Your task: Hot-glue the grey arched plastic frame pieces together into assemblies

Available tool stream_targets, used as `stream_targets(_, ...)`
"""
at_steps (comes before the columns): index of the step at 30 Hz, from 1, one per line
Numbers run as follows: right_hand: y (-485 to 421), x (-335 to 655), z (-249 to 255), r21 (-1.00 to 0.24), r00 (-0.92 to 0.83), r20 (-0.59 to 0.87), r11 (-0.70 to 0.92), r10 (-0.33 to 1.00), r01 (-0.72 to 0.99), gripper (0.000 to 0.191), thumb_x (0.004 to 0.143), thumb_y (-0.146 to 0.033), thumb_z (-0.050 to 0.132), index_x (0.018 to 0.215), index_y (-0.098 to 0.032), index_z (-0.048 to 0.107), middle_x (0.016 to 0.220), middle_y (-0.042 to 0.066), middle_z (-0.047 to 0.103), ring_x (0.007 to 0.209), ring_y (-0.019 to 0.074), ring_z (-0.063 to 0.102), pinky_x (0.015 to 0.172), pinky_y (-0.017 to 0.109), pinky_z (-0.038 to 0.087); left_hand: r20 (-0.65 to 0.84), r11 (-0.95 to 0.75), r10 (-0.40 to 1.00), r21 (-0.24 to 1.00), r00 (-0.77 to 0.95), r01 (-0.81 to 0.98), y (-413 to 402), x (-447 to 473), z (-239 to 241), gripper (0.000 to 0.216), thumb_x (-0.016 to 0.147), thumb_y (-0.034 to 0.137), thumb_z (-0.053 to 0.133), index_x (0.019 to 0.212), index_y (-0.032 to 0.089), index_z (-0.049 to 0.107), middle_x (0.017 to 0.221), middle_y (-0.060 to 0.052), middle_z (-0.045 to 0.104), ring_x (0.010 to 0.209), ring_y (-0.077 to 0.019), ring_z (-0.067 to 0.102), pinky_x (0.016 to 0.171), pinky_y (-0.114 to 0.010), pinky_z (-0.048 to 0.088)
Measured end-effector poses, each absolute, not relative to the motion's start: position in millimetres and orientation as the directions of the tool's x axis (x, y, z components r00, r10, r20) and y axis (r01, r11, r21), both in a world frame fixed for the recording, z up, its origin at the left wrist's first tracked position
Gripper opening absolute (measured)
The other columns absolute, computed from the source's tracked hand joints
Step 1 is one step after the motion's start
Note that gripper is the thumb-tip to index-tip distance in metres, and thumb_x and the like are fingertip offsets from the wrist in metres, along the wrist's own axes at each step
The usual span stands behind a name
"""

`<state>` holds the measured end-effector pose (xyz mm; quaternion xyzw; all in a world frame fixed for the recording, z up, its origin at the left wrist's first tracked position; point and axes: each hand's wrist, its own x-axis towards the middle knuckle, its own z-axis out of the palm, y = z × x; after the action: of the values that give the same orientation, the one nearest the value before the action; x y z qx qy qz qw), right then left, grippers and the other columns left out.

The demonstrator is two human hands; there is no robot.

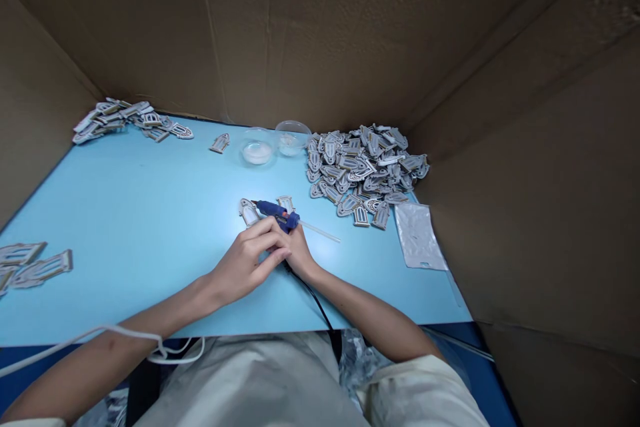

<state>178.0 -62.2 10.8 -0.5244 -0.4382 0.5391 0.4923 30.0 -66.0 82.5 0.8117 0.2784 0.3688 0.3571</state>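
My right hand (299, 252) is closed around a blue hot glue gun (274, 209), its dark nozzle pointing left and a clear glue stick (320, 232) poking out the back. My left hand (253, 257) reaches across beside it, fingers apart and slightly bent, the fingertips overlapping the right hand from this angle. I cannot tell whether they touch it. Under the nozzle lies a small grey-white arched window-shaped piece (249, 212). A similar piece (286, 203) shows just behind the gun, partly covered by it.
A large heap of arched pieces (360, 167) lies at the back right, a smaller heap (115, 119) at the back left, and several pieces (37, 267) at the left edge. Two clear bowls (257, 150) stand at the back. A plastic bag (420, 237) lies right. Cardboard walls (310, 33) enclose the table.
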Motion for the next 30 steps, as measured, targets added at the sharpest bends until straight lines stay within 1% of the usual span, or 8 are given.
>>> stream_targets(4,-62.8,176.9,11.0,-0.983,0.076,-0.181,-0.177,0.981,-0.057,0.03,0.082,-0.041,0.07,0.062,-0.024,0.055,0.053,-0.005,0.054,0.055,0.0135,0.046,0.055,0.028,0.041,0.357,-0.486,0.687,0.874,0.633,0.035,-75.8,16.6,91.6,0.025,0.108,0.028,0.061,0.087,0.019,0.069,0.084,-0.002,0.062,0.075,-0.0146,0.058,0.069,-0.026,0.05)
stream_targets(8,-63.1,177.7,11.4,-0.973,0.041,-0.225,-0.223,0.973,-0.054,0.036,0.083,-0.045,0.069,0.058,-0.023,0.056,0.048,-0.004,0.055,0.047,0.0122,0.044,0.052,0.028,0.038,0.281,-0.359,0.649,0.932,0.707,-0.04,-86.9,2.9,101.0,0.034,0.109,0.04,0.061,0.084,0.019,0.07,0.081,-0.002,0.059,0.072,-0.0143,0.057,0.069,-0.027,0.049)
stream_targets(11,-62.3,178.5,11.9,-0.966,0.0,-0.236,-0.235,0.972,-0.106,0.037,0.085,-0.046,0.068,0.059,-0.022,0.057,0.046,-0.003,0.057,0.046,0.0113,0.046,0.052,0.026,0.037,0.173,-0.264,0.581,0.964,0.795,-0.016,-92.1,-4.7,100.6,0.038,0.108,0.046,0.061,0.084,0.019,0.072,0.083,-0.003,0.061,0.074,-0.015,0.057,0.071,-0.028,0.049)
stream_targets(14,-61.1,180.0,13.2,-0.942,-0.037,-0.254,-0.255,0.967,-0.217,0.033,0.084,-0.047,0.07,0.066,-0.021,0.061,0.046,-0.003,0.057,0.045,0.0108,0.046,0.051,0.025,0.036,0.009,-0.223,0.527,0.967,0.85,0.127,-92.0,-11.4,90.7,0.038,0.109,0.046,0.059,0.085,0.019,0.072,0.098,-0.006,0.065,0.089,-0.0183,0.063,0.084,-0.03,0.05)
stream_targets(17,-60.8,182.7,16.4,-0.899,-0.061,-0.288,-0.292,0.956,-0.326,0.032,0.08,-0.048,0.073,0.069,-0.02,0.062,0.049,-0.003,0.057,0.044,0.0103,0.046,0.048,0.024,0.033,-0.099,-0.2,0.6,0.942,0.794,0.269,-88.5,-24.0,74.4,0.038,0.109,0.045,0.056,0.085,0.02,0.07,0.11,-0.008,0.069,0.096,-0.0204,0.065,0.09,-0.032,0.049)
stream_targets(23,-63.3,193.2,29.8,-0.826,-0.149,-0.283,-0.32,0.947,-0.464,0.034,0.081,-0.05,0.075,0.073,-0.018,0.066,0.055,-0.003,0.057,0.046,0.0101,0.047,0.048,0.025,0.031,-0.272,0.126,0.7,0.957,0.66,0.26,-92.8,-83.0,48.2,0.051,0.1,0.062,0.065,0.075,0.018,0.07,0.074,-0.005,0.067,0.07,-0.0177,0.06,0.067,-0.029,0.047)
stream_targets(27,-64.3,201.7,38.7,-0.73,-0.235,-0.26,-0.35,0.937,-0.587,0.042,0.084,-0.058,0.078,0.08,-0.017,0.069,0.077,0.001,0.067,0.051,0.0098,0.051,0.05,0.026,0.035,-0.259,0.197,0.843,0.964,0.472,0.177,-108.4,-128.9,49.7,0.061,0.094,0.07,0.07,0.063,0.018,0.062,0.062,-0.003,0.059,0.059,-0.0154,0.054,0.058,-0.028,0.045)
stream_targets(30,-65.4,206.4,42.9,-0.671,-0.348,-0.227,-0.405,0.909,-0.621,0.048,0.091,-0.065,0.07,0.087,-0.017,0.071,0.086,0.004,0.069,0.057,0.0127,0.054,0.055,0.029,0.041,-0.317,0.26,0.889,0.944,0.33,0.205,-119.7,-158.4,57.1,0.064,0.091,0.075,0.07,0.06,0.02,0.058,0.06,-0.002,0.055,0.056,-0.0158,0.052,0.051,-0.028,0.046)
